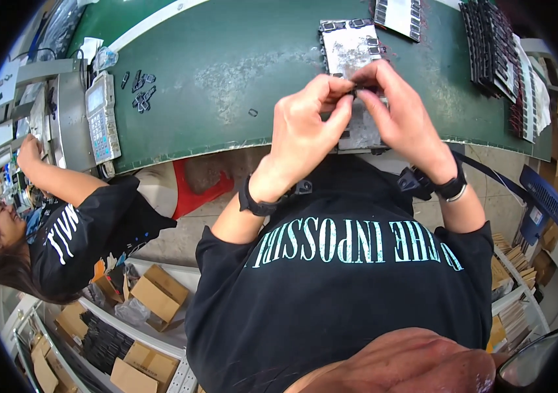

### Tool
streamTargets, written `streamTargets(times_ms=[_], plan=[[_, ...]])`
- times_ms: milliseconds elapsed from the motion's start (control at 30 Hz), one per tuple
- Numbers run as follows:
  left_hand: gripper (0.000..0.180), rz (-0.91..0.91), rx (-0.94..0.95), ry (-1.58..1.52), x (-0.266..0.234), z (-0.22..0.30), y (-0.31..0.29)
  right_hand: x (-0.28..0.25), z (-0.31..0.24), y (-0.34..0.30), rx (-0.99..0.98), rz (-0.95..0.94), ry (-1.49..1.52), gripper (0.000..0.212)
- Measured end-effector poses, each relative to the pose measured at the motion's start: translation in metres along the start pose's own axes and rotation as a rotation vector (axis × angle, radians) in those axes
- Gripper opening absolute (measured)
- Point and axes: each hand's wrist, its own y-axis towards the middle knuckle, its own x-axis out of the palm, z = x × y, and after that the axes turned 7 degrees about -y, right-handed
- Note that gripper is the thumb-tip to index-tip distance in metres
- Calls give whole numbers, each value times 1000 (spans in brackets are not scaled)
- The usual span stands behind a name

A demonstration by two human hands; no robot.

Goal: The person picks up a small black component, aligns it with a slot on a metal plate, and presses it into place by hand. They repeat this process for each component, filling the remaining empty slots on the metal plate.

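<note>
My left hand (308, 124) and my right hand (400, 111) meet over the near edge of the green bench. Their fingertips pinch a small black part (355, 92), mostly covered by the fingers. Beneath and beyond them lies a silvery, scuffed flat plate (347, 51) with small black rectangular frame-like pieces along its top and right edges. My hands hide its middle. A lone small black ring-like piece (252, 112) rests on the bench to the left of my left hand.
Loose black pieces (143, 92) lie at the bench's left, beside a keypad device (100, 118). A white panel edged with black parts (396, 16) sits at the back; stacked panels (491, 52) stand right. A co-worker (89, 229), red stool (197, 190), blue fan (544, 203) and cartons (158, 291) surround me.
</note>
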Motion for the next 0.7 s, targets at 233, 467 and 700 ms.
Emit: streamTargets(times_ms=[233, 467, 700], plan=[[15, -41, -108, -229, 0, -17, 9, -9, 7, -1, 83, 14, 59, 23], [18, -1, -174, -155, -24, -26, 66, -30, 36, 36, 0, 316, -229, 17], [23, 22, -60, 311, -20, -45, 89, -26, 61, 45, -169, 293, -563, 18]])
